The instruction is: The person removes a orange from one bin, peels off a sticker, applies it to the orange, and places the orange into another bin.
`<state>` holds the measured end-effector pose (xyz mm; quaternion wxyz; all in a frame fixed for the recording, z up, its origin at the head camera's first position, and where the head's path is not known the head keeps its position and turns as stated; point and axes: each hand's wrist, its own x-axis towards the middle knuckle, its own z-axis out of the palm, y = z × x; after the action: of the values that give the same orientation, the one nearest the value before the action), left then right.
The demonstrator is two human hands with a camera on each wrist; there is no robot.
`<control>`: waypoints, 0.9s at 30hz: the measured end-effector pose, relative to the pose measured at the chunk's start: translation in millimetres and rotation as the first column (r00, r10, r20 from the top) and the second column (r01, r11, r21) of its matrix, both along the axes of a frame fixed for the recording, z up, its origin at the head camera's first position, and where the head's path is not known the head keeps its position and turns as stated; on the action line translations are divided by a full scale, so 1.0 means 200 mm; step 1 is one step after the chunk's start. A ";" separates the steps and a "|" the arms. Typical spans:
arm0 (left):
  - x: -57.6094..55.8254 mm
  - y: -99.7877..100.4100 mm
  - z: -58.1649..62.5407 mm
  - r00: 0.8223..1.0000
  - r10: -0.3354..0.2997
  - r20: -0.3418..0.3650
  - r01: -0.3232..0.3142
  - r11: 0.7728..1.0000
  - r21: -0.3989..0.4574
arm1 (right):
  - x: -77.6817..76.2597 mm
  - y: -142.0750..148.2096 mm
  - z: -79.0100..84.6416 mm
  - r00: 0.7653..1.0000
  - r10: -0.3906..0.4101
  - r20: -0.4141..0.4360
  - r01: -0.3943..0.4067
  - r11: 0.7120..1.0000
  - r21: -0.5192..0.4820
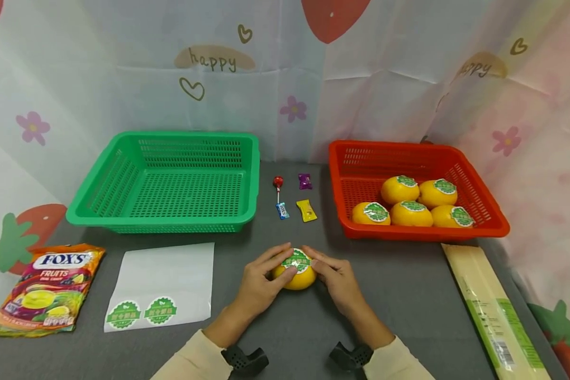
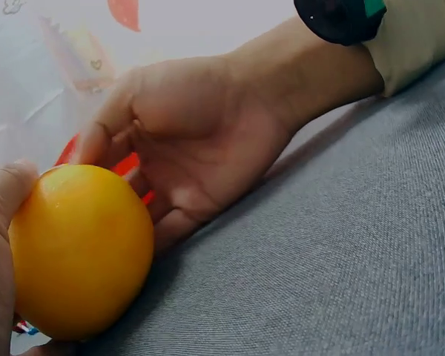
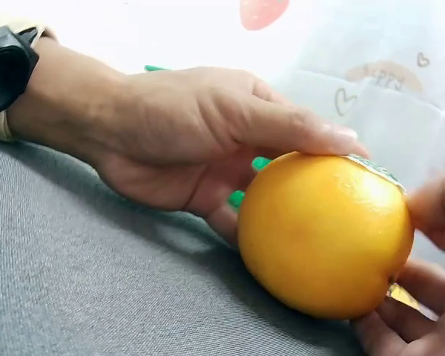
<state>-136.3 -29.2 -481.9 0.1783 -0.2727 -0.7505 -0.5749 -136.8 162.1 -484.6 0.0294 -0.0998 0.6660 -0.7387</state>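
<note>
An orange (image 1: 300, 282) rests on the grey table in front of me, with a green-and-white sticker (image 1: 296, 258) on its upper side. My left hand (image 1: 260, 281) holds it from the left, thumb against the sticker's lower edge. From the right, my right hand (image 1: 338, 282) grips the same fruit, with fingertips at the sticker's right edge. Both wrist views show the smooth side of the orange (image 2: 85, 248) between the two hands. In the right wrist view the sticker (image 3: 374, 170) lies along the fruit's top, and a thumb touches near it.
A white sheet (image 1: 171, 279) bearing two green stickers lies left, beside a candy bag (image 1: 47, 290). Behind stand a green basket (image 1: 161, 220) and a red basket (image 1: 423, 233) with several stickered oranges. A lollipop (image 1: 277, 182) and wrapped candies (image 1: 306, 210) lie between them. A long package (image 1: 494, 311) is right.
</note>
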 end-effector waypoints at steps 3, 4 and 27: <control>0.03 0.00 0.08 0.999 -0.006 0.044 0.006 1.000 0.008 | 0.01 0.02 0.03 0.997 -0.062 0.040 0.061 0.998 0.015; 0.04 0.00 0.10 0.998 -0.011 0.065 0.011 1.000 0.003 | 0.02 0.03 0.06 0.996 -0.083 0.015 0.082 0.996 0.032; -0.05 -0.04 0.06 0.964 -0.042 0.263 0.118 0.952 -0.282 | -0.04 1.33 0.40 0.783 -0.582 -0.219 0.563 0.515 0.646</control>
<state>-146.8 -38.1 -470.7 0.0143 -0.2509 -0.8327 -0.4935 -144.7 427.2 -404.7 -0.1723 0.1522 0.8828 -0.4097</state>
